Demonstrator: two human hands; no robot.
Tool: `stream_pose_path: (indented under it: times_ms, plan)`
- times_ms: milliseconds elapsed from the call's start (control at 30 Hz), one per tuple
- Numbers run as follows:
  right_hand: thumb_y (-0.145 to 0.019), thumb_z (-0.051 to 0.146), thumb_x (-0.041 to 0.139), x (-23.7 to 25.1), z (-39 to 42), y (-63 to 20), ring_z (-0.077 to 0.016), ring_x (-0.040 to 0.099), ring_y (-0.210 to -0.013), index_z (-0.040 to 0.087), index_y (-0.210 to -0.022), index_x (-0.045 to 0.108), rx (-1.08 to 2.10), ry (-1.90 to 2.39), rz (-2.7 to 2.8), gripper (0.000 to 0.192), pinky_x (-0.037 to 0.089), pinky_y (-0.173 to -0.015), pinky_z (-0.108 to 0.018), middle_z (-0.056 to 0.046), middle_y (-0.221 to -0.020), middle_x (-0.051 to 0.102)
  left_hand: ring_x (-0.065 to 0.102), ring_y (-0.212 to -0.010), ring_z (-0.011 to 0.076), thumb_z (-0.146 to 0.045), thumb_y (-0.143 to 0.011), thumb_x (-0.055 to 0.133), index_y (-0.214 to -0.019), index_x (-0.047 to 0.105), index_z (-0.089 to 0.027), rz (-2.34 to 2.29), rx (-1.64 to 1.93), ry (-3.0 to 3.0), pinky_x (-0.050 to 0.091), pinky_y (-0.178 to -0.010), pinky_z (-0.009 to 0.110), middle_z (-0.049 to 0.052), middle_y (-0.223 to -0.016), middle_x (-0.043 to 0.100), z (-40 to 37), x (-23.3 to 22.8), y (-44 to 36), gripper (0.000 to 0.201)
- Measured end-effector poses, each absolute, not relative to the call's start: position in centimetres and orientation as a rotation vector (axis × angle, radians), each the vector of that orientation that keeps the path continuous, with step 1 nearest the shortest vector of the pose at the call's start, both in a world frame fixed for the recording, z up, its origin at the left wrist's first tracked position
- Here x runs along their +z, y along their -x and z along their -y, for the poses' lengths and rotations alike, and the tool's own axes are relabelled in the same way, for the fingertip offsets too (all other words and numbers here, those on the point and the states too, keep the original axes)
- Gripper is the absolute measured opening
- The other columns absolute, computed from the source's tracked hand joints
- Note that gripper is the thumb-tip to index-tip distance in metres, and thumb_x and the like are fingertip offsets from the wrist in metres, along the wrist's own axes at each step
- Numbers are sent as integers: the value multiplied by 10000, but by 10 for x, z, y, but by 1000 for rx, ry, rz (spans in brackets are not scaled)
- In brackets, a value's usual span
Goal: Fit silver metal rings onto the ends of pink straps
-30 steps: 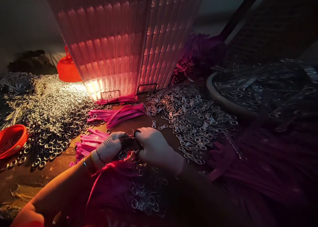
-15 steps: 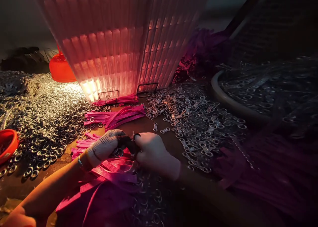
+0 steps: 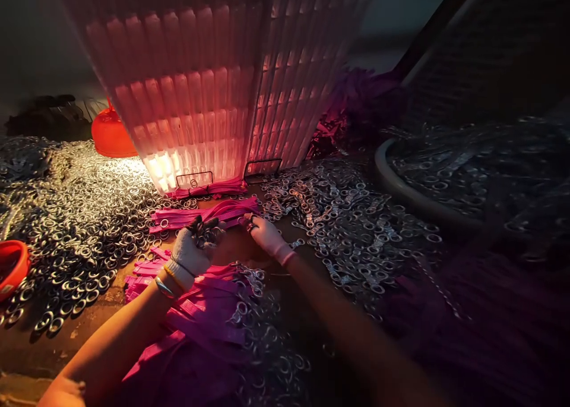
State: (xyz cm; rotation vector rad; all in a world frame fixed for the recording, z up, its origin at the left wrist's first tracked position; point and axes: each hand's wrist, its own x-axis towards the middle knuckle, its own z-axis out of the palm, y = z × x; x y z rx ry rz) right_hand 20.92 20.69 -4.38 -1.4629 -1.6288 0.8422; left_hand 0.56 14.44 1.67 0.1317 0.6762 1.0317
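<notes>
My left hand (image 3: 192, 248), in a pale glove with dark fingertips, is curled palm up around several metal rings (image 3: 209, 233). Further right, my right hand (image 3: 265, 236), also gloved, has its fingers pinched at the right end of a bundle of pink straps (image 3: 200, 213). Its fingertips touch the straps, though the exact grip is small and dark. Beneath my left wrist lies another pile of pink straps (image 3: 200, 318), with metal pieces (image 3: 256, 276) attached or lying along its right side.
Loose rings (image 3: 102, 217) heap on the left under a red lamp (image 3: 113, 135). Flat double-holed metal links (image 3: 351, 217) spread to the right, beside a round container rim (image 3: 401, 184). A ribbed translucent panel (image 3: 191, 98) stands behind. A red bowl (image 3: 20, 270) sits far left.
My hands, together half a second ago over the strap pile, are now apart. My right hand has moved up to the rear strap bundle; my left hand has turned, showing the rings it holds.
</notes>
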Motion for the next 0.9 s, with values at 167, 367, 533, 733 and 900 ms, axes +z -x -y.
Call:
stream_pose_path:
  times_ms: [167, 367, 533, 733, 900]
  plan:
    - [-855, 400, 425, -63, -216, -186, -156, 434, -624, 169, -739, 606, 847, 1489, 1494, 316, 412, -628, -277, 13, -599, 525, 471, -420, 72, -251, -963, 486, -875, 606, -120, -696, 888, -37, 303, -315, 109, 32, -630, 576, -132, 12, -17, 198]
    - [-882, 302, 437, -35, -162, -191, -203, 547, -870, 179, -880, 638, 748, 1258, 1566, 236, 460, -809, -327, -67, -897, 645, 308, -343, 30, -317, -934, 547, -857, 599, -114, -852, 899, -279, 172, -292, 116, -32, -554, 486, -131, 27, -11, 223]
    - [-786, 184, 612, 7, -96, -191, -245, 554, -942, 163, -888, 668, 440, 673, 2272, 118, 481, -803, -382, -134, -1009, 651, 308, -335, 37, -390, -838, 670, -699, 581, -141, -1071, 977, -986, 196, -324, 162, -53, -440, 439, -120, 44, 4, 299]
    - [-745, 171, 663, 22, -69, -169, -267, 542, -946, 136, -818, 702, 226, 790, 2501, 91, 487, -810, -389, -151, -961, 650, 355, -387, 46, -384, -805, 688, -633, 571, -136, -1120, 732, -1259, 222, -367, 183, -40, -449, 446, -92, 53, 6, 325]
    - [-845, 186, 619, 30, -54, -174, -231, 576, -967, 172, -913, 717, 440, 693, 2398, 121, 483, -825, -354, -120, -1042, 664, 289, -369, 32, -411, -811, 693, -854, 696, -104, -1068, 802, -1094, 173, -364, 182, -66, -438, 406, -87, 51, 12, 309]
